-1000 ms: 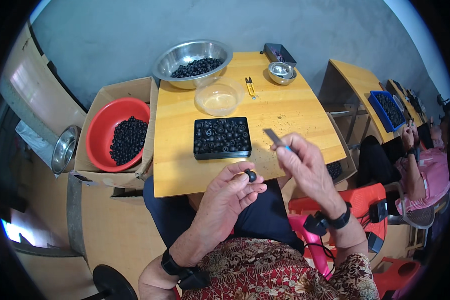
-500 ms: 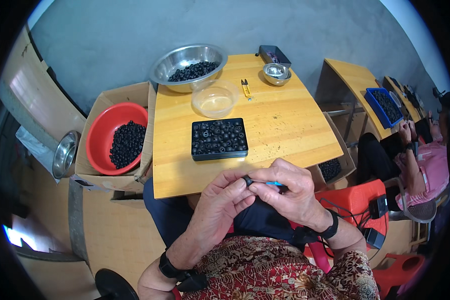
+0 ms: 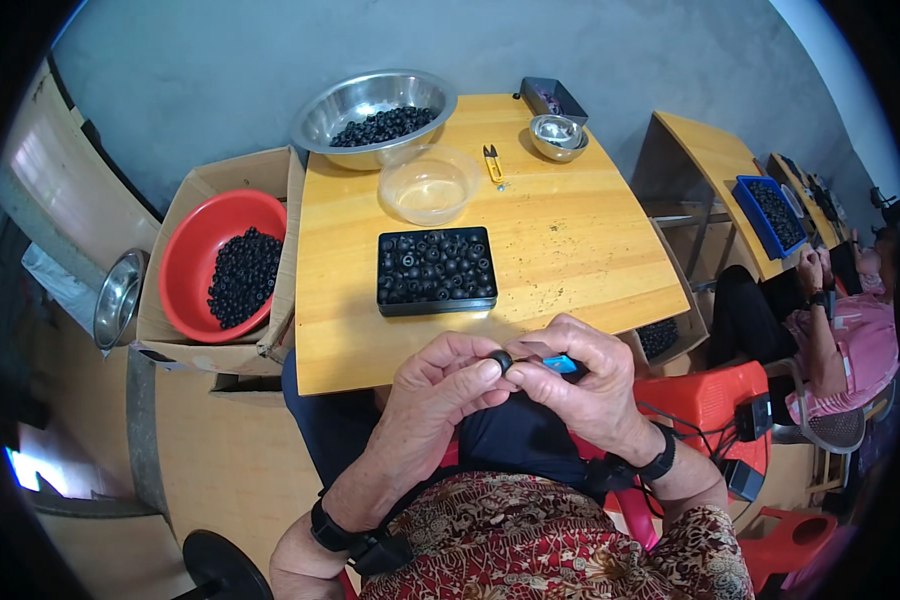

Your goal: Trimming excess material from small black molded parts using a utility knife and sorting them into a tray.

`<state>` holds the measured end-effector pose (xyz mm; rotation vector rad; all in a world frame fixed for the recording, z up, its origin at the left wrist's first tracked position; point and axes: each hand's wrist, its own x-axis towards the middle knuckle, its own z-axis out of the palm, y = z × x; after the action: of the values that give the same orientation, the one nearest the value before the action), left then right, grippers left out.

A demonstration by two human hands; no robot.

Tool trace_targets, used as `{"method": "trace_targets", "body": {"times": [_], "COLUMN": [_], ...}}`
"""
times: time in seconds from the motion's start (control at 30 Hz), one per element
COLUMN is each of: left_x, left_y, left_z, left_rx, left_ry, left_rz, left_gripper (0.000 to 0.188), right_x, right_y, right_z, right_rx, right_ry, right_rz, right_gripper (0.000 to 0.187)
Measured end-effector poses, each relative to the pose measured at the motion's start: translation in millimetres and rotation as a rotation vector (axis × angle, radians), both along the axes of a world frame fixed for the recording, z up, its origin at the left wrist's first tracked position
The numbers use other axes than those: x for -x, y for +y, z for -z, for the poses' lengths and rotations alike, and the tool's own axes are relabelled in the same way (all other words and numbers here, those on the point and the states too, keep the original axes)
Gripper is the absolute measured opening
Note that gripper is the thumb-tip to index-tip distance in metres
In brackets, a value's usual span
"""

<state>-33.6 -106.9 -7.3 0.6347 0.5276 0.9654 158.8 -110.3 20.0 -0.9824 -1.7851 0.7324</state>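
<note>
In front of the table's near edge, my left hand (image 3: 435, 390) pinches a small round black piece (image 3: 500, 360) between thumb and fingertips. My right hand (image 3: 595, 395) is closed round a small tool with a blue and black handle (image 3: 560, 364). The tool's tip is at or close against the black piece; my fingers hide the exact contact. Just beyond both hands stands a shallow black tray (image 3: 436, 308), packed with similar round black pieces, some showing a hole.
On the wooden table (image 3: 570, 260) are a clear plastic bowl (image 3: 400, 200), a steel basin (image 3: 315, 125) of black pieces, yellow-handled snips (image 3: 494, 168), small metal bowls (image 3: 560, 153) and a dark tray (image 3: 570, 105). Left, a red basin (image 3: 185, 255) sits in a carton. Right, another person (image 3: 850, 340) works.
My right hand has turned the tool, so more of its blue and black handle shows. Both hands stay together at the black piece. The whole view has shifted slightly.
</note>
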Motion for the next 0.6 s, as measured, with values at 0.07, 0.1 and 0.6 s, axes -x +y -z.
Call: {"method": "trace_targets", "body": {"times": [0.07,0.1,0.6], "left_x": [0,-1,-8], "left_y": [0,0,-3], "left_z": [1,2,10], "left_rx": [-0.011,-0.021,0.027], "left_ry": [0.002,0.002,0.001], "left_rz": [0.0,0.004,-0.025], "left_gripper": [0.021,0.022,0.022], "right_x": [-1,-1,-12], "right_y": [0,0,3], "right_z": [1,1,3], "right_rx": [-0.006,-0.006,-0.374], "right_ry": [0.006,0.008,-0.283], "right_rz": [-0.001,0.001,0.06], "right_gripper": [0.022,0.022,0.02]}}
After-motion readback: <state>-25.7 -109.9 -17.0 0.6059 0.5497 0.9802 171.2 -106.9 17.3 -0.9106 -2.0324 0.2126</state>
